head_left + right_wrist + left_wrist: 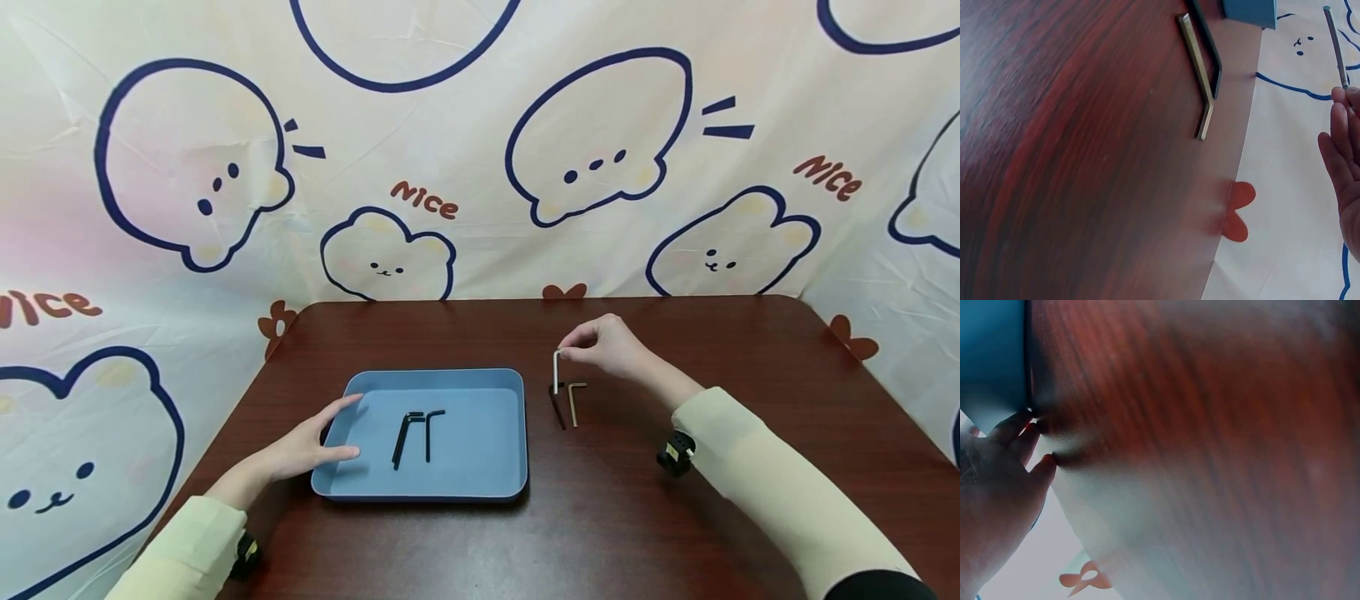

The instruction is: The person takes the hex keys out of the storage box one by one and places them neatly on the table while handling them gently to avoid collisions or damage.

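Observation:
My right hand [611, 346] pinches a silver hex key [556, 371] near its bent top, between thumb and fingertips, and its long arm hangs down. Below it, a dark hex key [558, 410] and a brass-coloured hex key [573, 407] lie on the table. In the right wrist view the silver hex key [1337, 47] sticks out beyond my fingertips. At the left rim of a blue tray [480, 379], my left hand [303, 446] rests with thumb and index finger spread, the thumb reaching over the inside. Several black hex keys [428, 437] lie in the tray, some overlapping.
The brown wooden table [450, 550] carries the tray left of the loose keys. Its far edge meets a pale cloth [480, 150] printed with cartoon figures. A black wrist device [677, 454] is worn at my right cuff, with another [245, 554] at the left.

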`<action>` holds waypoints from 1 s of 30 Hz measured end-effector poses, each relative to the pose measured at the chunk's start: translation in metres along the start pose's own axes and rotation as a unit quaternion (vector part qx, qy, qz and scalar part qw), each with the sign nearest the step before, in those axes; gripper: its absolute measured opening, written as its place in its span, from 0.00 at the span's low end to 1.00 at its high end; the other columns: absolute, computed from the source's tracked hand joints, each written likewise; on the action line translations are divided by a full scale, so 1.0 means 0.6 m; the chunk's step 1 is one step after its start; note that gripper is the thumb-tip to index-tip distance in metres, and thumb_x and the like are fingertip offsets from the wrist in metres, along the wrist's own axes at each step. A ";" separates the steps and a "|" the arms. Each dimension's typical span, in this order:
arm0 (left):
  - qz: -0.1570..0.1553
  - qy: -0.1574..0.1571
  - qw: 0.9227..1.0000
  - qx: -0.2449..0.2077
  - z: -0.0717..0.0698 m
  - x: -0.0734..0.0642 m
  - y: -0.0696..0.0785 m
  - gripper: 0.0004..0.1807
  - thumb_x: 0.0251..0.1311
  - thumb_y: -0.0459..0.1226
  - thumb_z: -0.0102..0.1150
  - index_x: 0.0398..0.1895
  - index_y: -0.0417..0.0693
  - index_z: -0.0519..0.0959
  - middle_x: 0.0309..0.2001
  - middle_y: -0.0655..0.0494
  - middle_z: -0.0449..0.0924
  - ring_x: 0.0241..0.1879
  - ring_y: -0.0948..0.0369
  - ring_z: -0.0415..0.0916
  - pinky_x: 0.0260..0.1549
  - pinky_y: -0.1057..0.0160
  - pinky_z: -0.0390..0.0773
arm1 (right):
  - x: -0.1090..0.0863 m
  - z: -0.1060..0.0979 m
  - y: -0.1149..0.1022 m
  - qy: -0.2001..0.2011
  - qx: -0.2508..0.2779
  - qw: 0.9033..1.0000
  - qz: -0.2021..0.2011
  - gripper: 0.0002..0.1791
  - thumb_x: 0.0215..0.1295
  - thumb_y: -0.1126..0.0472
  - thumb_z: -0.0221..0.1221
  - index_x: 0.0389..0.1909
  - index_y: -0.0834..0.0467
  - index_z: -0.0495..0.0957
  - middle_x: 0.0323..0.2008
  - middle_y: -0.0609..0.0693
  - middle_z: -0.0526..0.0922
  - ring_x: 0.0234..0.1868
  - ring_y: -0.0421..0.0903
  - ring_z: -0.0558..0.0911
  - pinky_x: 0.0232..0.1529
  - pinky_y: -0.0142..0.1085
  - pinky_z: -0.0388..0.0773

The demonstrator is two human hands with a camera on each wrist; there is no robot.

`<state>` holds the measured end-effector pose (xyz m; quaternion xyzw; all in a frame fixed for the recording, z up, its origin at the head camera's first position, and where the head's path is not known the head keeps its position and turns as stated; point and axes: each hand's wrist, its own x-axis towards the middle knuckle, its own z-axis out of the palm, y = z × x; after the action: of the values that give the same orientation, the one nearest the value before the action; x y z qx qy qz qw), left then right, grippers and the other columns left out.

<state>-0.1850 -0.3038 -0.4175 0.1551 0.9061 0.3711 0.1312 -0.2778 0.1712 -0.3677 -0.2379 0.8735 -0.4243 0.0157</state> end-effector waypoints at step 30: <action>-0.001 -0.001 1.000 -0.004 0.000 -0.001 0.002 0.46 0.58 0.43 0.68 0.74 0.45 0.52 0.71 0.30 0.48 0.67 0.32 0.49 0.57 0.27 0.54 | -0.041 -0.038 0.073 0.011 -0.017 0.998 0.053 0.04 0.60 0.65 0.67 0.34 0.62 0.87 0.29 0.49 0.86 0.32 0.45 0.78 0.29 0.32 0.74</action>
<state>-0.1841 -0.3035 -0.4166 0.1539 0.9045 0.3745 0.1337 -0.2788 0.2217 -0.3904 -0.1862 0.8921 -0.4108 0.0243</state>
